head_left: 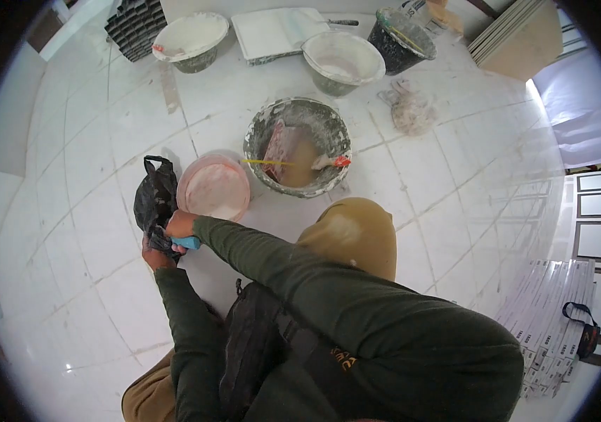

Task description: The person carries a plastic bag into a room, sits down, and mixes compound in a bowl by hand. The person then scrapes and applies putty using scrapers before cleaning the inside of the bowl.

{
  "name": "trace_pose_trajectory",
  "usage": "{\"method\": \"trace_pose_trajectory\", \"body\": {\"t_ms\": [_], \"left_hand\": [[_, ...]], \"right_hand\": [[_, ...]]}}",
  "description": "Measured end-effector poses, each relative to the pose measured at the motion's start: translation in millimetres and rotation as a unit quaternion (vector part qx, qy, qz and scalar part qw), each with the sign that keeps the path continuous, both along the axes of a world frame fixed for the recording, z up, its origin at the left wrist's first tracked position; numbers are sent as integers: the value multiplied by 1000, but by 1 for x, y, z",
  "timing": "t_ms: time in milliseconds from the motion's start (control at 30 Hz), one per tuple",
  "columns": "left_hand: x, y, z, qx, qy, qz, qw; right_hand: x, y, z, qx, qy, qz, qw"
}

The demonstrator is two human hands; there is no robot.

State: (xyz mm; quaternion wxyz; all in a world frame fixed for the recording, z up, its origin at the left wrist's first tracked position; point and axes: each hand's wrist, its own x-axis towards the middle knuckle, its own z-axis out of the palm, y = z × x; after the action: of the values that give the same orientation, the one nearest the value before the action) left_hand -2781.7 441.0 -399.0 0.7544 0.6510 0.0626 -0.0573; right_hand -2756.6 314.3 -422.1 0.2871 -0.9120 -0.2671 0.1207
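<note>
A black plastic bag [154, 197] stands on the tiled floor at the left, one of its loop handles sticking up. My left hand [156, 257] grips the gathered near edge of this bag. Right beside it, my right hand [181, 225] is closed at the bag's mouth, around a blue handle [186, 243] that juts out toward me. Whatever that handle belongs to is hidden by the bag and my fingers. Touching close by is a pink tub [214, 188] with whitish powder or paste inside.
A dark bucket [346, 133] holds murky water, a reddish packet, a yellow stick and a red-handled brush. Behind are two plaster-smeared basins [198, 63] [328, 84], a white board [279, 56], and a black bucket [392, 60]. Stacked boxes [550, 330] stand at right.
</note>
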Motion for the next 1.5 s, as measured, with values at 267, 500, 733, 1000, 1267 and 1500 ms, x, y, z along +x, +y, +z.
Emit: {"method": "trace_pose_trajectory", "body": {"t_ms": [267, 500, 733, 1000, 1267, 1500], "left_hand": [[12, 19, -35, 116, -10, 32, 993], [15, 28, -40, 55, 35, 130, 989], [22, 57, -51, 180, 45, 242, 953], [49, 148, -144, 312, -81, 113, 940], [54, 36, 31, 402, -244, 370, 802], [59, -41, -23, 448, -29, -232, 863]], "right_hand": [[-1, 7, 1, 19, -30, 40, 999], [-6, 6, 20, 122, 104, -9, 987], [-7, -22, 51, 355, 457, -220, 785], [-22, -50, 92, 389, 412, -323, 758], [-19, -62, 90, 457, 385, -363, 715], [-4, -123, 123, 493, 233, -422, 725]]}}
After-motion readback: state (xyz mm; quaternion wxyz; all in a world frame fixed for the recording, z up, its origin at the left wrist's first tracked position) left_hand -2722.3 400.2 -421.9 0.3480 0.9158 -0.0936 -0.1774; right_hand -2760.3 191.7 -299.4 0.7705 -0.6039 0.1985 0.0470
